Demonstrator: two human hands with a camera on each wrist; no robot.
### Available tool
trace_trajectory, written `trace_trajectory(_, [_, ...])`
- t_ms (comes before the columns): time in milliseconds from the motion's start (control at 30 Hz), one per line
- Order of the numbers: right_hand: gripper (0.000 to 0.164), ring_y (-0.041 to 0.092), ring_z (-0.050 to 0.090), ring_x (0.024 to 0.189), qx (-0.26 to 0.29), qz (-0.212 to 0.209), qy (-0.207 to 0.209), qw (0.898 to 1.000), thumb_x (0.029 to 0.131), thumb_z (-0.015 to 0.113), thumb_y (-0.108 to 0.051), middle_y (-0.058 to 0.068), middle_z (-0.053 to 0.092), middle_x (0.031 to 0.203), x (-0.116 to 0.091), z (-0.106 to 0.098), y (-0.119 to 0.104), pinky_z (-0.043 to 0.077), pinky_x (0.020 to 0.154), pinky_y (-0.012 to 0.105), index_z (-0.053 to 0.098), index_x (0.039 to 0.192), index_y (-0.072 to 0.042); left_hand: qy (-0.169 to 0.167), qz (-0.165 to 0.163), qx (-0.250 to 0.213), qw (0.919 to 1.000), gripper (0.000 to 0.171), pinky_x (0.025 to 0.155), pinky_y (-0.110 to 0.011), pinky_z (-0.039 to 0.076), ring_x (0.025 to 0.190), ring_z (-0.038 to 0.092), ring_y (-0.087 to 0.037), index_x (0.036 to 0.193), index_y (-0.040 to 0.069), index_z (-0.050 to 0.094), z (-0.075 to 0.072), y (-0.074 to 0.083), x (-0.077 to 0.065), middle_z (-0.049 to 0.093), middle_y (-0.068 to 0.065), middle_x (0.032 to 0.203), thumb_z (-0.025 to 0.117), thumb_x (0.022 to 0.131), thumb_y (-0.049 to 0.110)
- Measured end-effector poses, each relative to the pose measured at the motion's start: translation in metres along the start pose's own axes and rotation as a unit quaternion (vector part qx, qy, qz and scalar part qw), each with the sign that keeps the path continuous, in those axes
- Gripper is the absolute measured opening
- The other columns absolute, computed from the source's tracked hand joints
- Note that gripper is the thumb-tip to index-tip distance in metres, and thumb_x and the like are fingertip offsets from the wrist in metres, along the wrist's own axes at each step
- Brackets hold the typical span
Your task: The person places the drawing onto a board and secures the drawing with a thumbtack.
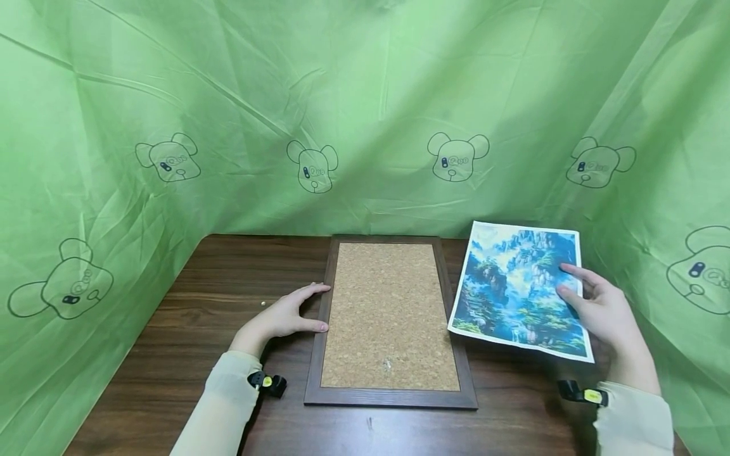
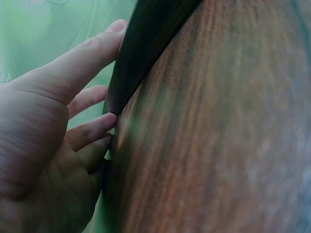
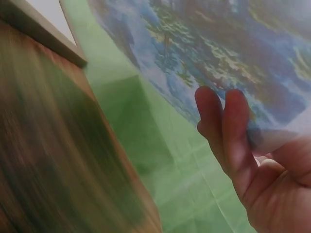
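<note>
A cork board with a dark brown frame (image 1: 390, 398) lies flat in the middle of the table, its bare cork facing up. My left hand (image 1: 279, 316) touches the frame's left side with thumb and fingertips, the fingers spread and fairly straight; the left wrist view has the thumb at the dark frame edge (image 2: 146, 34). To the right of the board, my right hand (image 1: 610, 310) pinches a printed landscape picture (image 1: 525, 285) by its right edge. The sheet shows blue mountains and green trees inside a white border. It is raised and tilted, its lower left corner near the frame.
Under everything is a dark wood-grain table (image 1: 228, 266). Green cloth (image 1: 376, 95) printed with bear heads hangs behind and at both sides. A tiny pale round piece (image 1: 263, 303) lies left of the board, close to my left hand.
</note>
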State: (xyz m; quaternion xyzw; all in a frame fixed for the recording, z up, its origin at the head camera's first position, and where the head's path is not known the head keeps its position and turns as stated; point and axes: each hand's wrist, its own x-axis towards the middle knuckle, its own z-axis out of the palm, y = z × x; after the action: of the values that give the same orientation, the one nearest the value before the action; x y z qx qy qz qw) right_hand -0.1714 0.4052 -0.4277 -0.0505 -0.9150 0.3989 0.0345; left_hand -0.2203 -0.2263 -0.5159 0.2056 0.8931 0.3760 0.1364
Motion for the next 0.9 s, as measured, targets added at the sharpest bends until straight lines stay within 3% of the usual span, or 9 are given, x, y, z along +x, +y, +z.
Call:
trace_trajectory(133, [0.065,0.012,0.064,0.079,0.03,0.002,0.0,1.0,0.115,0.056,-0.041,0.036,0.05,0.157,0.004,0.013,-0.013,0.051,0.065,0.027,0.038,0.172,-0.015,0.0,-0.003,-0.001,1.0,0.097,0.127,-0.067,0.029,0.163,0.028,-0.041,0.168,0.027,0.045,-0.002,-0.001,-0.002,0.033,-0.015,0.177,0.091,0.087,0.054])
trace_trajectory(200, [0.064,0.014,0.06,0.069,0.026,-0.011,0.001,1.0,0.115,0.056,-0.041,0.035,0.051,0.156,0.006,0.02,-0.019,0.05,0.063,0.028,0.039,0.171,-0.015,0.0,-0.003,-0.002,1.0,0.097,0.127,-0.067,0.029,0.163,0.028,-0.041,0.168,0.027,0.045,-0.003,-0.001,-0.002,0.033,-0.015,0.177,0.091,0.088,0.054])
trace_trajectory(300, [0.062,0.015,0.047,0.053,0.011,-0.039,0.005,0.999,0.116,0.055,-0.039,0.034,0.062,0.141,0.009,0.03,-0.025,0.045,0.053,0.035,0.041,0.17,-0.014,0.002,-0.004,-0.005,1.0,0.097,0.127,-0.067,0.028,0.163,0.028,-0.041,0.168,0.028,0.045,-0.005,-0.001,-0.003,0.033,-0.014,0.177,0.091,0.087,0.054])
trace_trajectory(400, [0.059,0.014,0.047,0.054,0.001,-0.061,0.011,0.998,0.116,0.056,-0.036,0.034,0.06,0.146,0.011,0.042,-0.031,0.042,0.053,0.035,0.043,0.169,-0.012,0.003,-0.008,-0.006,0.9999,0.097,0.127,-0.067,0.029,0.163,0.028,-0.041,0.168,0.028,0.045,-0.006,-0.001,-0.005,0.033,-0.014,0.177,0.091,0.087,0.054])
trace_trajectory(500, [0.058,0.014,0.05,0.056,0.026,-0.066,0.012,0.997,0.116,0.058,-0.033,0.037,0.057,0.148,0.012,0.054,-0.038,0.043,0.053,0.033,0.044,0.168,-0.011,0.003,-0.01,-0.008,0.9999,0.097,0.127,-0.067,0.029,0.163,0.028,-0.041,0.168,0.028,0.045,-0.007,-0.001,-0.007,0.032,-0.014,0.177,0.091,0.087,0.054])
trace_trajectory(533, [0.058,0.014,0.051,0.056,0.036,-0.068,0.011,0.997,0.116,0.058,-0.032,0.04,0.061,0.139,0.012,0.058,-0.041,0.044,0.053,0.033,0.045,0.168,-0.012,0.004,-0.011,-0.009,0.9999,0.097,0.126,-0.067,0.029,0.163,0.028,-0.041,0.168,0.028,0.045,-0.007,-0.001,-0.007,0.032,-0.014,0.177,0.091,0.087,0.054])
trace_trajectory(667, [0.058,0.016,0.035,0.043,0.07,-0.079,-0.007,0.994,0.115,0.059,-0.032,0.037,0.064,0.129,0.011,0.073,-0.053,0.04,0.043,0.037,0.045,0.168,-0.014,0.006,-0.01,-0.014,0.9998,0.096,0.126,-0.068,0.029,0.163,0.028,-0.04,0.168,0.027,0.045,-0.006,0.0,-0.006,0.033,-0.013,0.177,0.092,0.088,0.052])
trace_trajectory(800, [0.058,0.015,0.034,0.041,0.083,-0.096,-0.033,0.991,0.115,0.061,-0.031,0.033,0.052,0.156,0.008,0.084,-0.067,0.04,0.041,0.037,0.045,0.168,-0.013,-0.003,-0.009,-0.013,0.9999,0.097,0.127,-0.066,0.029,0.164,0.026,-0.038,0.169,0.028,0.044,-0.003,0.002,-0.004,0.032,-0.011,0.178,0.091,0.088,0.054])
trace_trajectory(900, [0.059,0.015,0.04,0.044,0.075,-0.114,-0.05,0.989,0.115,0.061,-0.031,0.032,0.049,0.16,0.01,0.091,-0.081,0.042,0.044,0.037,0.045,0.168,-0.012,-0.006,-0.011,-0.008,0.9999,0.097,0.127,-0.065,0.029,0.164,0.026,-0.038,0.169,0.029,0.044,-0.001,0.002,-0.003,0.031,-0.011,0.178,0.091,0.088,0.054])
